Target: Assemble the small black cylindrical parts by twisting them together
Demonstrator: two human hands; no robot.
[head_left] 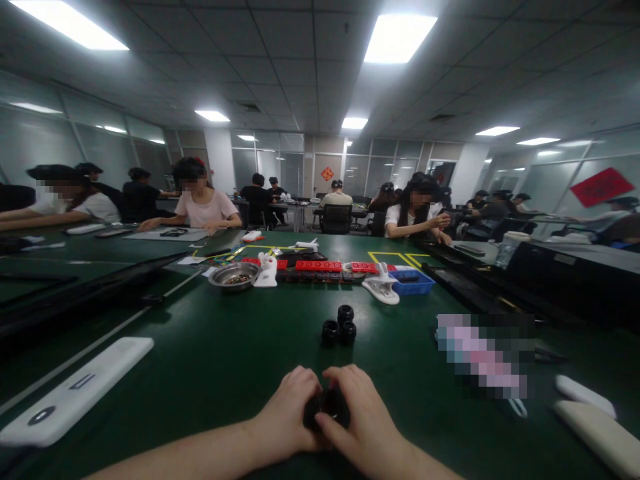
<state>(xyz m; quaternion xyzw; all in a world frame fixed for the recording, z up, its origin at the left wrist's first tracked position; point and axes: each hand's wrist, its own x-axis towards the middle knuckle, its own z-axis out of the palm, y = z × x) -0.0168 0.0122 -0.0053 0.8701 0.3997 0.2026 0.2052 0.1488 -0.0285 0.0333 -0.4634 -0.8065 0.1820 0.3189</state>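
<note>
My left hand [294,407] and my right hand [364,417] are together near the front of the green table, both closed around a black round hollow part [327,403]. The right thumb presses on its near side, and the left fingers wrap its left edge. Much of the part is hidden by my fingers. Just beyond my hands, three similar black round parts stand close together: a back one [345,313], a left one [330,331] and a right one [349,331].
A metal bowl [235,277] holding small pieces, red bins [319,266], a blue tray [413,283] and white stands [267,272] line the far middle. A long white device [80,393] lies left; white objects [585,395] lie right. Co-workers [203,210] sit around.
</note>
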